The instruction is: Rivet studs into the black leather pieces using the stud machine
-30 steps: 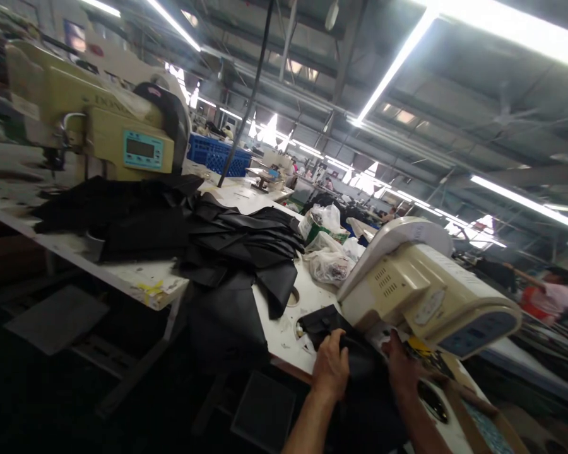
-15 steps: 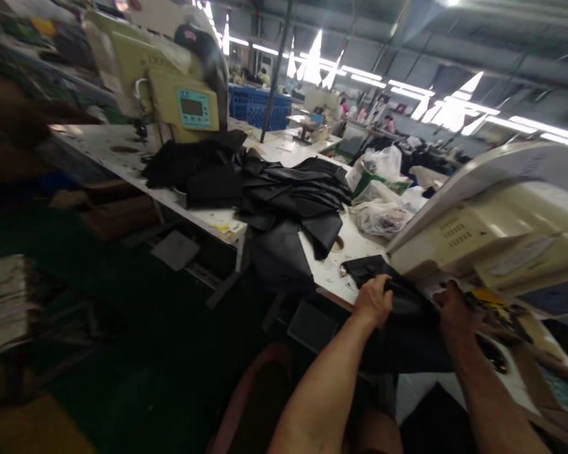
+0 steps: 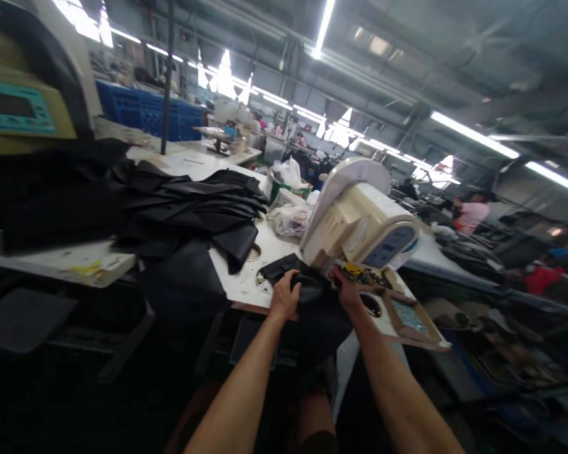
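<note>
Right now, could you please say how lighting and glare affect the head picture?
In the head view, the ceiling light burns out to white; in that same view, the right hand looks darker than the left hand, the black material between them shows little texture, and the floor sinks into near-black.

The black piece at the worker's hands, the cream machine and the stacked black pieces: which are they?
Black piece (image 3: 320, 315): head view, on its front part.
Cream machine (image 3: 357, 217): head view, on its body.
Stacked black pieces (image 3: 194, 205): head view, mid-stack.
</note>
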Motion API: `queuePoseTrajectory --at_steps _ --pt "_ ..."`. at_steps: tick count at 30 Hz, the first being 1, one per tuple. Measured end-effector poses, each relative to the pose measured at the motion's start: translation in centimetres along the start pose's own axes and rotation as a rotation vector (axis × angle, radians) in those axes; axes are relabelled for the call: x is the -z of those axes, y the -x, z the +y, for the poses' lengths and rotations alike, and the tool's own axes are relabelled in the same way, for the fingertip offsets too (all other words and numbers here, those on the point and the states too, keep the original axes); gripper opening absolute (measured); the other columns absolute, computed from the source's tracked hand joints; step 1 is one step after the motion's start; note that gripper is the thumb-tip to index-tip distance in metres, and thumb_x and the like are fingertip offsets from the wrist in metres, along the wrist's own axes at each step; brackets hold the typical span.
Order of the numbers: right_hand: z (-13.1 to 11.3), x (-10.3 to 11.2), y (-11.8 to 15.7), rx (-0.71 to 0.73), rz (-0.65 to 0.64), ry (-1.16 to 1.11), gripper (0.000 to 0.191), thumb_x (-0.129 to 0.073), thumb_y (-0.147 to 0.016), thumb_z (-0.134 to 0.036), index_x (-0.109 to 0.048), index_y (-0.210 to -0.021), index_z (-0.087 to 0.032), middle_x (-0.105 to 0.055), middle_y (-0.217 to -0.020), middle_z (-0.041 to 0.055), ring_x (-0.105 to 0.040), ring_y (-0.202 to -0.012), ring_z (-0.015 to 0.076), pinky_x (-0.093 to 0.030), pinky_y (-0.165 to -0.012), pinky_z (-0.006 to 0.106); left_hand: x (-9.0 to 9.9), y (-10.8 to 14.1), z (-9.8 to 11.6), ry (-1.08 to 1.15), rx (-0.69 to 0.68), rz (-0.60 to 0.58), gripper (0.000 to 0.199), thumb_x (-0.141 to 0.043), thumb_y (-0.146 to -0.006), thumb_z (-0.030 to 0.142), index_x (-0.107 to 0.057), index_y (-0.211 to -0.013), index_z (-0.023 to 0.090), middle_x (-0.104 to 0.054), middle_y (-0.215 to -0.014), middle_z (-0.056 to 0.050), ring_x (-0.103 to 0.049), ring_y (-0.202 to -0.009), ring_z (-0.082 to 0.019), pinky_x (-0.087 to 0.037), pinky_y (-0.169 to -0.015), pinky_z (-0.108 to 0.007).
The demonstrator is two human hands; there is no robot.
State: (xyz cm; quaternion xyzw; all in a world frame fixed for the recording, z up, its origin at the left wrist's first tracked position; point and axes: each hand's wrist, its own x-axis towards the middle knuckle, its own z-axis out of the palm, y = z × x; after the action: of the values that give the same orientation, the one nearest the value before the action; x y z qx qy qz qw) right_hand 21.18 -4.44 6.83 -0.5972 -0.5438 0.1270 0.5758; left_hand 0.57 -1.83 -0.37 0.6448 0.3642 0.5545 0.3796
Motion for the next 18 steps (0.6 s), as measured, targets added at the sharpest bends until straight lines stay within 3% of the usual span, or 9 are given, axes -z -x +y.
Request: queuePoseTrajectory --at_steps 2,8,18 --pt "0.4 0.6 0.8 0.014 0.006 -0.001 0.046 -0.068 -0.077 -0.064 -0.072 -0.079 -0.018 -0.074 -0.087 0.0096 -0.067 -0.094 0.0277 -0.052 -0.091 0.043 -0.1 -0.1 -0.1 -0.011 0.013 -0.003 0.036 -0.057 -0.092 0.020 -0.061 -0.128 0.021 -0.071 -0.120 -0.009 -0.067 -0.112 -0.026 -0.052 -0.105 -0.045" --pt "1.5 0.9 2.3 0.017 0.047 0.098 0.049 -0.068 -0.084 -0.062 -0.076 -0.099 -0.016 -0.078 -0.101 0.0129 -0.070 -0.102 0.0308 -0.049 -0.102 0.046 0.0 -0.1 0.0 -0.044 0.038 -0.019 0.037 -0.057 -0.093 0.024 -0.061 -0.130 0.023 -0.072 -0.120 -0.008 -0.067 -0.115 -0.026 -0.051 -0.107 -0.045" --pt "1.5 0.9 2.3 0.045 0.080 0.192 0.046 -0.062 -0.090 -0.061 -0.076 -0.102 -0.019 -0.078 -0.103 0.0126 -0.071 -0.104 0.0321 -0.051 -0.102 0.047 0.1 -0.3 0.0 -0.081 0.067 -0.025 0.039 -0.056 -0.093 0.033 -0.062 -0.130 0.022 -0.073 -0.113 -0.009 -0.071 -0.104 -0.027 -0.054 -0.101 -0.044"
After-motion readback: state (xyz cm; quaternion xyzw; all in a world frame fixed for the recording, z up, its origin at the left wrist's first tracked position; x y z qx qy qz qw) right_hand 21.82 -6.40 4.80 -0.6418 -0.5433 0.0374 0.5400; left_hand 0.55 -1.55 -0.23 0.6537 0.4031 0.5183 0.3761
